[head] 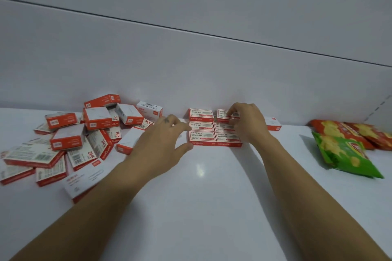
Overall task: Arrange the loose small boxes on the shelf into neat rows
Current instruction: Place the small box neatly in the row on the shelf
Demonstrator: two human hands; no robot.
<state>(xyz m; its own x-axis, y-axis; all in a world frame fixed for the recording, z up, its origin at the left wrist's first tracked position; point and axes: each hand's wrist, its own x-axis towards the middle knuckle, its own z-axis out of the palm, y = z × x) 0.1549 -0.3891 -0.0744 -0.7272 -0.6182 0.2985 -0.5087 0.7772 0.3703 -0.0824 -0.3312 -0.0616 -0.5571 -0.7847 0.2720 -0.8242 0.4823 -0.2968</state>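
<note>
At the far left of the glossy white shelf (212, 193) lies a heap of loose red-and-white cardboard boxes (84, 133). They are tumbled over one another, some flat, some on edge, some tilted against their neighbours. The heap runs from the near left edge back to the pale grey wall panel (191, 65), and one larger white box sits at its near side, beside my left forearm.

Just right of the heap is my left hand (161, 140), palm down with the fingers loosely extended and holding nothing. Its fingertips (187, 127) touch the left side of the tidy block of red-and-white boxes (201, 136), and the thumb lies near that block's near-left corner.

The block stands on the shelf in the middle of the scene, its far end close to the wall. It is six boxes, all lying flat with printed labels up, in two columns of three with their sides touching. The near two rows sit square, while the far-right box (222, 113) stands slightly apart from the far-left one.

My right hand (248, 125) comes over the right column. Its fingers curl down onto the far-right box and pinch it between fingertips and thumb.

Behind that hand, just right of it, a lone red-and-white box (273, 124) lies flat on the shelf, partly hidden by my wrist.

Well to the right, near the wall, lie red crisp packets (347, 131), overlapping each other. A green crisp packet (343, 154) rests on their near edge and reaches toward me.
</note>
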